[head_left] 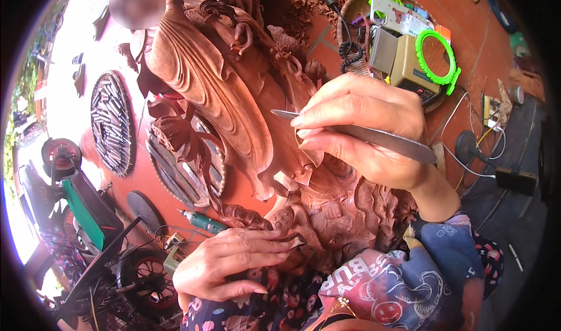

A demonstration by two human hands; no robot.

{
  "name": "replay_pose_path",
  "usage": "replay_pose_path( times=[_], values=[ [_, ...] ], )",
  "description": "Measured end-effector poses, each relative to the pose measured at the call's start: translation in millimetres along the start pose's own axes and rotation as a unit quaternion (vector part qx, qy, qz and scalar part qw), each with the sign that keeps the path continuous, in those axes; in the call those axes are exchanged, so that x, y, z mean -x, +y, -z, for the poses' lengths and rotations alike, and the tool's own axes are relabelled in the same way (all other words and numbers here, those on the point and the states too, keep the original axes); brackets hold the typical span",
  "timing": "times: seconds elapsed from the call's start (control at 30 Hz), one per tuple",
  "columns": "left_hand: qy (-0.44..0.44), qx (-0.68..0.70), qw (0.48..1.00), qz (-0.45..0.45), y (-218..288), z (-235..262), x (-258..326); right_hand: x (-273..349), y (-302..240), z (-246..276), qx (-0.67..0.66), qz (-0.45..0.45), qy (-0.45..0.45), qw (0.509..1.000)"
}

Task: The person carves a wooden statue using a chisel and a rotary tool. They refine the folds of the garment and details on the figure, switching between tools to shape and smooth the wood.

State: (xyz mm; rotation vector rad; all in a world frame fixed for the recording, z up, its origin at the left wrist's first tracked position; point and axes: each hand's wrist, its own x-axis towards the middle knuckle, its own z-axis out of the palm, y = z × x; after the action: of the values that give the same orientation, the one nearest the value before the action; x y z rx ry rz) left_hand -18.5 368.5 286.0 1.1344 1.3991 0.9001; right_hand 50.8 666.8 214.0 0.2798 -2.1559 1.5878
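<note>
Wood carving (234, 103), big and red-brown, lies across my lap and reaches up to the top edge of the floor I sit on. It has long folds like cloth and curly bits. At the far left a bike (76, 214) stands near the floor's left edge, and round metal grates (111, 123) lie flat beside the carving. A small green power tool (204, 221) lies on the floor just above my left hand (231, 264). My left hand rests on the low end of the carving, fingers pressed together and pinching a little dark scrap I cannot make out. My right hand (362, 129) is over the middle of the carving, thumb and fingers pinching a thin flat metal blade (374, 137). At the top right a round basket (397, 44) holds tools and a green ring (437, 59)
</note>
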Motion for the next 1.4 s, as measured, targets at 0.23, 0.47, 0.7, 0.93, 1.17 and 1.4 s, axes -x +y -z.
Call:
replay_pose_path(
  times=[0.23,0.47,0.7,0.93,1.17,1.4],
  values=[
    [0.008,0.079,0.996,-0.033,-17,-1,7,1,-3,-2,0.011,-0.053,-0.020,0.998],
    [0.001,0.126,0.992,-0.020,-21,7,4,1,7,-5,0.008,-0.025,-0.016,1.000],
    [0.023,0.150,0.988,-0.030,-27,3,7,-4,4,-3,-0.020,-0.022,-0.056,0.998],
    [0.235,-0.246,0.940,0.012,3,15,-19,-26,17,7,0.126,0.110,-0.076,0.983],
    [0.239,-0.372,0.894,0.066,4,28,-66,-30,34,-14,0.157,0.219,-0.049,0.962],
    [0.263,-0.323,0.904,0.094,0,33,-78,-33,45,-16,0.159,0.219,-0.058,0.961]
  ],
)
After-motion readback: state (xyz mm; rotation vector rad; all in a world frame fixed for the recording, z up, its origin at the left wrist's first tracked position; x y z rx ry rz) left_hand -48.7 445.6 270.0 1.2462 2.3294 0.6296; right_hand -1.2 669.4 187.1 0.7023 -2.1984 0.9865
